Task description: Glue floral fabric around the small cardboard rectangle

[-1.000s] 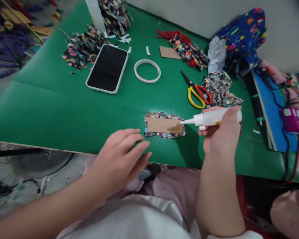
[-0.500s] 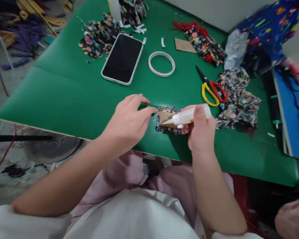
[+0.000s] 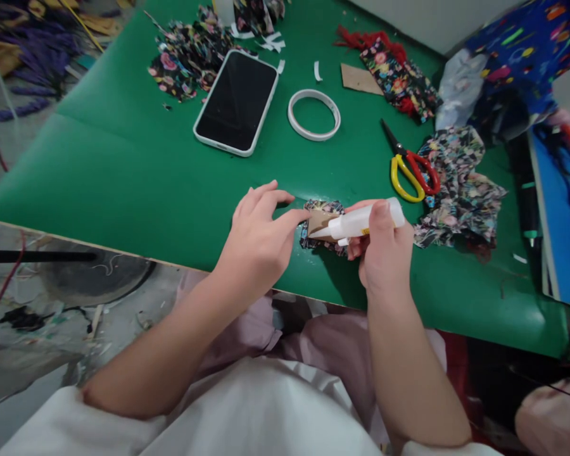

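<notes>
My right hand (image 3: 384, 247) grips a white glue bottle (image 3: 361, 219) with a long tapered nozzle, tilted so the tip points left and down. The tip is at a small brown cardboard piece (image 3: 317, 221), which lies on dark floral fabric (image 3: 323, 205) whose edges show around it. My left hand (image 3: 266, 231) is open, fingers stretched out, and one fingertip touches the left edge of this piece. The right end of the fabric is partly hidden behind the bottle and my right fingers.
On the green table (image 3: 137, 164) lie a phone (image 3: 237, 101), a tape roll (image 3: 291, 120), scissors with yellow and red handles (image 3: 407, 166), crumpled floral fabric (image 3: 465, 190) and a cardboard strip (image 3: 360, 79). Floral scraps (image 3: 190, 57) are piled at the back left; a blue patterned cloth (image 3: 522, 57) stands right.
My left hand has shifted slightly right and now touches the cardboard's left side. The glue bottle stays over the piece, its tip still at the cardboard. The camera view has shifted a little.
</notes>
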A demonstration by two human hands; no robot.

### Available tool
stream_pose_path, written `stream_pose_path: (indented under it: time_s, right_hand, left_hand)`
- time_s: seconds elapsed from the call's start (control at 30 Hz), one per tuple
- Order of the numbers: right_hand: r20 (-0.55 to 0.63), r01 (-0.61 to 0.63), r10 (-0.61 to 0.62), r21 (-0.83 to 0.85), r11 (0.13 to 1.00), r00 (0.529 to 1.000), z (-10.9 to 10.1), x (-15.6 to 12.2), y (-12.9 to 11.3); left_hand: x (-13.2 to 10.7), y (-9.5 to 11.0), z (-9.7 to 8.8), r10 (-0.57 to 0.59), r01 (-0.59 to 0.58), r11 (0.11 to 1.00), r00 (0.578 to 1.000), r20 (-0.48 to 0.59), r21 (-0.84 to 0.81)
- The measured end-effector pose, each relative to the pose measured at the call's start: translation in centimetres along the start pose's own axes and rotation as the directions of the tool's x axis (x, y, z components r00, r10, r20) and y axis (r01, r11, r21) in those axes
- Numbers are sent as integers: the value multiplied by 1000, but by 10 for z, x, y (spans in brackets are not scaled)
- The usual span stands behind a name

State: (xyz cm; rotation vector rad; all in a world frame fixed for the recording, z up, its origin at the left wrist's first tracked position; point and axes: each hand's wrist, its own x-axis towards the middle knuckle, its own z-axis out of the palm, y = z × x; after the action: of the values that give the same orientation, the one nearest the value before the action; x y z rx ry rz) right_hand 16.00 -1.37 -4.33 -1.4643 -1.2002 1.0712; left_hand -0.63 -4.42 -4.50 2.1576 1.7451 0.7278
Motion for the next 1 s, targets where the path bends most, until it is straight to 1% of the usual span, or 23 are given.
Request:
stream_pose_path:
  time_s: [0.1, 0.3, 0.6, 0.8, 1.0]
  right_hand:
    - [5, 6, -6, -10, 1000, 1000, 1, -1, -1]
    - [-20, 42, -42, -32, 999, 999, -2, -1, 0]
    - [-9, 64, -64, -8, 998, 998, -7, 0, 3]
    - [-13, 43, -43, -17, 999, 999, -11, -2, 2]
    - [-31, 52, -52, -14, 999, 998, -14, 0, 2]
  left_hand:
    - [-2, 0, 2, 24, -24, 1000, 1000, -1, 0]
    - [-3, -1, 6, 38, -38, 999, 999, 5, 19]
    - [-4, 0, 6, 23, -22, 1000, 999, -30, 9]
    - [-4, -2, 8, 36, -36, 999, 995, -97, 4]
    - [-4, -2, 8, 43, -43, 999, 993, -107, 10]
